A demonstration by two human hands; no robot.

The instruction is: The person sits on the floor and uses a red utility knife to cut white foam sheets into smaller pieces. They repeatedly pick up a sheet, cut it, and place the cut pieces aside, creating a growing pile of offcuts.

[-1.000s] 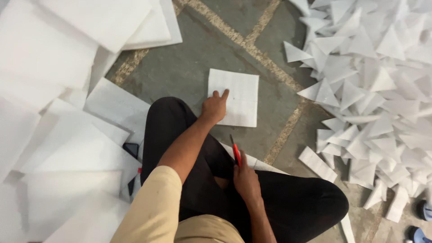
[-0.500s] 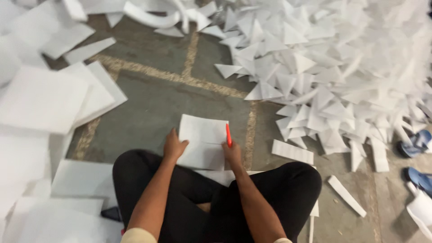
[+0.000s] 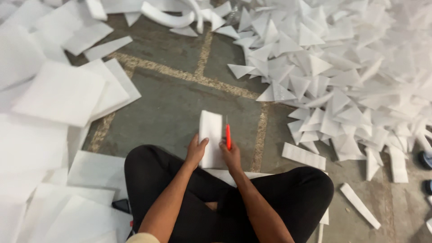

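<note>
I sit cross-legged on the floor in black trousers. Between my hands is a white foam sheet [image 3: 210, 135], now a narrow folded strip held upright in front of my knees. My left hand [image 3: 196, 151] grips its left edge, thumb across the front. My right hand [image 3: 231, 155] presses against the strip's right edge while holding a red-handled cutter [image 3: 228, 135] that points away from me, its thin blade just above the handle.
Square white foam sheets [image 3: 58, 92] lie stacked on my left. A large heap of white foam triangles [image 3: 333, 76] covers the floor to the right. Loose foam strips [image 3: 303, 155] lie by my right knee. Grey stone floor [image 3: 166, 103] shows ahead.
The flat square sheet on the floor has been taken up and folded into a narrow strip between both hands. My view has tilted up toward the triangle heap.
</note>
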